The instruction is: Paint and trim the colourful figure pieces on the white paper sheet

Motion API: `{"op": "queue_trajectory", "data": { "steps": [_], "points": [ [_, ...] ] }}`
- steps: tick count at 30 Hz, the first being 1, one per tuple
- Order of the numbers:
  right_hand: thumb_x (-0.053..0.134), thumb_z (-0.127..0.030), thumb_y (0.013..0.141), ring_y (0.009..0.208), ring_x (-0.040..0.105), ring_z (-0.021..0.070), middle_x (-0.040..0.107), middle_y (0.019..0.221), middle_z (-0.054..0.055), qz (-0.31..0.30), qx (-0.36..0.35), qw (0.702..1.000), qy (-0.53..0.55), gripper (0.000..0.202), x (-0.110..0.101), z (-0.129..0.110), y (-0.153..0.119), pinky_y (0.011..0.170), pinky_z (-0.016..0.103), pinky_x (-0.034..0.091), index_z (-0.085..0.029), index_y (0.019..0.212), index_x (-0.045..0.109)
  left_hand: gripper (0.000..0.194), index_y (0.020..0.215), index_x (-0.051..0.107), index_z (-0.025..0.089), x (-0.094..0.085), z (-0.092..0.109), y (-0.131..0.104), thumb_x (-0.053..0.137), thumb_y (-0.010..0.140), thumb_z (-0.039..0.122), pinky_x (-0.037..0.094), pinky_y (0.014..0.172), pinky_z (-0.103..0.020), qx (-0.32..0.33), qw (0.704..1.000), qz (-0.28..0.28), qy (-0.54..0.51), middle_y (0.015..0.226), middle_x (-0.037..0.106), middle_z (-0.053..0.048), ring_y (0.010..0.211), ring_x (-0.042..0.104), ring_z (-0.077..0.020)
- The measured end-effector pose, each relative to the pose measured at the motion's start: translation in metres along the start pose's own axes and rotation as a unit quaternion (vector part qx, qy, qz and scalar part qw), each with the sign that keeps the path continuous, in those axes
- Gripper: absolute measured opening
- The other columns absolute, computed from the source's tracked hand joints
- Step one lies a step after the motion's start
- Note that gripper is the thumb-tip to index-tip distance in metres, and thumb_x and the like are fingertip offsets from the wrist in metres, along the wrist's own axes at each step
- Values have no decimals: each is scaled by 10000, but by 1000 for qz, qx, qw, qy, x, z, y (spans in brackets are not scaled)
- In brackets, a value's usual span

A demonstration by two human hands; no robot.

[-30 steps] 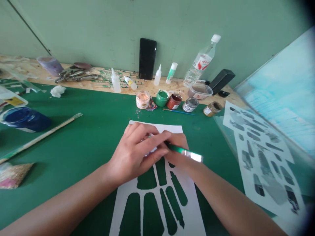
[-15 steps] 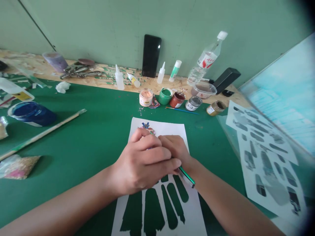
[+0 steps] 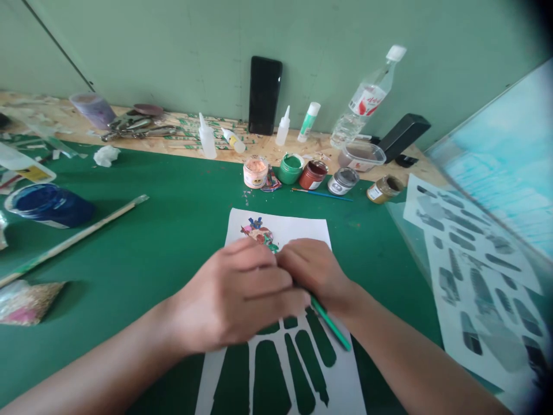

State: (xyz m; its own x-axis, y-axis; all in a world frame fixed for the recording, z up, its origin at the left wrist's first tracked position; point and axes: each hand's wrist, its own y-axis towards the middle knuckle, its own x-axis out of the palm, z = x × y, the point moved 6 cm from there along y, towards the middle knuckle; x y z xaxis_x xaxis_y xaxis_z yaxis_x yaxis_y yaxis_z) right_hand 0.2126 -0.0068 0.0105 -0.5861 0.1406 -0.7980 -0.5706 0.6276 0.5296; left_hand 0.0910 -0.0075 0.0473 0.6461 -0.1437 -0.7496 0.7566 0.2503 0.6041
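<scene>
The sheet [image 3: 302, 227], white and with long holes cut in it, lies flat on the green mat [image 3: 173, 202], and it is the landmark here. Both hands are above its middle part, palms turned down.

The left hand [image 3: 242, 294] comes from the lower left; its back faces up, its fingers are bent and point to the right, across to the other hand. Its fingertips are hidden or blurred, so I cannot tell if it grips something. The right hand [image 3: 315, 268] comes from the lower right, bent inward at the wrist, with its knuckles close to the left fingers. It is closed on the green rod [image 3: 332, 324], which comes out below it and slants down to the right, over the right part of the sheet.

Near the top left of the sheet is a small colourful figure [image 3: 258, 233], partly behind the left hand. Beyond the sheet stand the paint jars [image 3: 291, 169], with a thin blue brush [image 3: 322, 195] just before them. Right of the sheet lie the stencils [image 3: 484, 276]; well to its left is the wooden stick [image 3: 73, 242].
</scene>
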Motion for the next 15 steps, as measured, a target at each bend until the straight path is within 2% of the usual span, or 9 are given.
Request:
{"op": "queue_trajectory", "data": {
  "steps": [1, 3, 5, 6, 8, 11, 15],
  "points": [
    [426, -243, 1017, 581, 557, 152, 620, 660, 8, 15, 49, 998, 26, 250, -3, 8, -1, 532, 302, 388, -216, 812, 567, 176, 1065, 674, 239, -5, -9, -3, 586, 946, 144, 501, 775, -350, -9, 999, 33, 0, 936, 767, -8, 822, 684, -173],
    [549, -308, 984, 595, 612, 139, 672, 700, -8, 70, 181, 976, 95, 103, -8, 30, -6, 540, 272, 429, -226, 938, 590, 213, 1102, 684, 233, -10, -33, -9, 577, 942, 140, 525, 821, -344, -77, 995, 63, 8, 998, 768, -31, 878, 695, -178],
    [628, -364, 948, 592, 643, 135, 694, 688, -26, 120, 305, 928, 178, 157, -7, 51, -15, 551, 255, 471, -236, 1017, 571, 195, 1081, 711, 209, -12, -55, -15, 559, 959, 192, 541, 791, -338, -140, 987, 69, 29, 931, 765, -49, 859, 688, -190],
    [644, -391, 935, 593, 655, 139, 695, 669, -29, 130, 343, 903, 222, 196, -4, 59, -19, 560, 256, 494, -232, 1018, 564, 214, 1085, 719, 200, -10, -63, -17, 540, 968, 208, 550, 823, -344, -155, 986, 47, 31, 947, 765, -61, 897, 692, -199],
    [677, -418, 905, 615, 682, 147, 713, 673, -11, 112, 370, 875, 292, 230, 3, 67, -19, 583, 264, 534, -213, 950, 583, 264, 1148, 713, 181, 0, -73, -21, 526, 970, 237, 542, 948, -377, -169, 985, -22, 22, 1086, 753, -90, 1052, 681, -225],
    [738, -412, 846, 635, 707, 158, 743, 711, 24, 53, 385, 858, 336, 248, 12, 71, -17, 593, 278, 565, -183, 866, 645, 388, 1307, 642, 168, 18, -79, -29, 566, 947, 291, 468, 1103, -439, -185, 974, -127, 2, 1351, 647, -129, 1286, 580, -270],
    [796, -363, 781, 671, 735, 178, 760, 751, 31, 10, 399, 847, 351, 240, 18, 69, -16, 613, 300, 594, -174, 889, 697, 490, 1410, 561, 172, 32, -79, -34, 563, 955, 351, 393, 1167, -486, -181, 968, -175, 17, 1476, 545, -134, 1383, 495, -293]
  ]
}}
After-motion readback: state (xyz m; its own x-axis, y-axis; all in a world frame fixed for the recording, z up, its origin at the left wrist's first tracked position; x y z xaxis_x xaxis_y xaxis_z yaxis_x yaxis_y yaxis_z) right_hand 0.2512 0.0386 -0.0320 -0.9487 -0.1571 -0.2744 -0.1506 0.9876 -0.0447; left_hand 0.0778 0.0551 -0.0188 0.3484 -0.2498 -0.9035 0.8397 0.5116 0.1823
